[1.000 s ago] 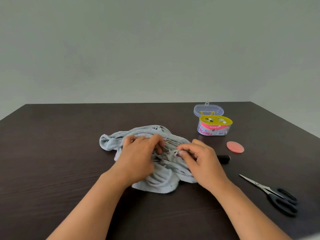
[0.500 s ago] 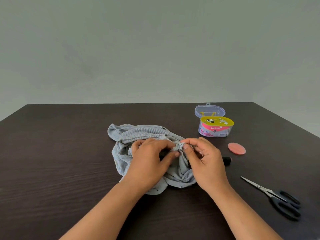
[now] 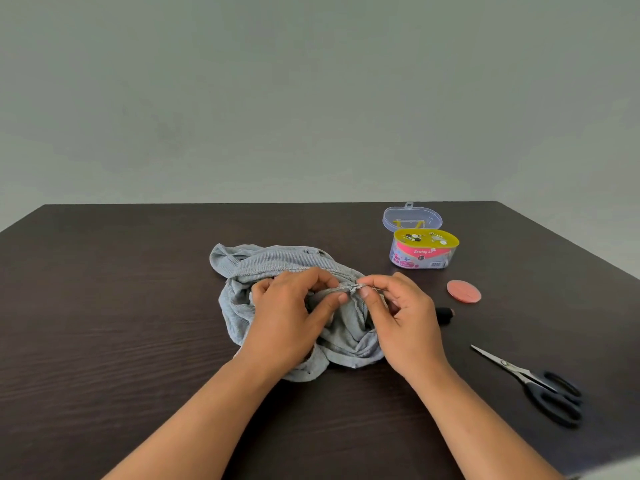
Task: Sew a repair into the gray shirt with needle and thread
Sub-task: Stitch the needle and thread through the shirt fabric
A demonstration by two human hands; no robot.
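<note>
The gray shirt (image 3: 277, 261) lies bunched in the middle of the dark table (image 3: 104, 306). My left hand (image 3: 291, 317) grips a raised fold of the shirt between thumb and fingers. My right hand (image 3: 398, 306) pinches the same fold just to the right, fingertip to thumb, at a frayed edge (image 3: 349, 288). A thin needle seems to stick out by the right fingertips, too small to be sure. A black thread spool (image 3: 445, 315) lies just right of my right hand, partly hidden by it.
An open sewing kit box (image 3: 424, 252) with a clear lid stands at the back right. A pink round disc (image 3: 464, 291) lies in front of it. Black-handled scissors (image 3: 533, 384) lie at the right, blades pointing left.
The shirt has been gathered and shifted right, its far edge spread out. Both hands have risen a little and come together, pinching one fold between them.
</note>
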